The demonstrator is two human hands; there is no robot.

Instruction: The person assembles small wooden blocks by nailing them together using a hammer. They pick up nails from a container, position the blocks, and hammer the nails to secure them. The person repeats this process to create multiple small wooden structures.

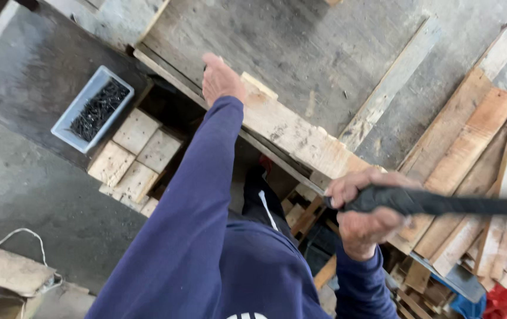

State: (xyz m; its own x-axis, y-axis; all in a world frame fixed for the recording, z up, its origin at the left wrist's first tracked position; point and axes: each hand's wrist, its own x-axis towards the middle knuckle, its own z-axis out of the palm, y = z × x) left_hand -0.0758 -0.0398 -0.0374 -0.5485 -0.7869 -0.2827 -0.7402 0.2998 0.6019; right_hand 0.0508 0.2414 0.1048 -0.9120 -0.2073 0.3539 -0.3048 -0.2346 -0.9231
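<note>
The left arm, in a dark blue sleeve, stretches straight forward and away from the body, and the left hand (222,80) lies palm down on the far end of a long pale wooden plank (300,139). Its fingers bend over the plank's far edge beside a small wooden block (259,85), pressing on the wood rather than lifting it. The plank runs diagonally along the near edge of a wide, weathered wooden tabletop (300,47).

The right arm is bent at the elbow and kept close to the body. The right hand (364,211) is closed in a full fist around the black handle (442,204) of a tool, thumb wrapped over the top. The handle runs out to the right past the picture's edge, so the tool's head cannot be seen. It is held above the near end of the plank and a stack of loose boards (478,177).

To the left, well apart from both hands, a grey plastic tray (73,112) filled with dark nails (100,109) sits beside a cluster of square wood blocks (135,156) on the concrete floor (35,195).
</note>
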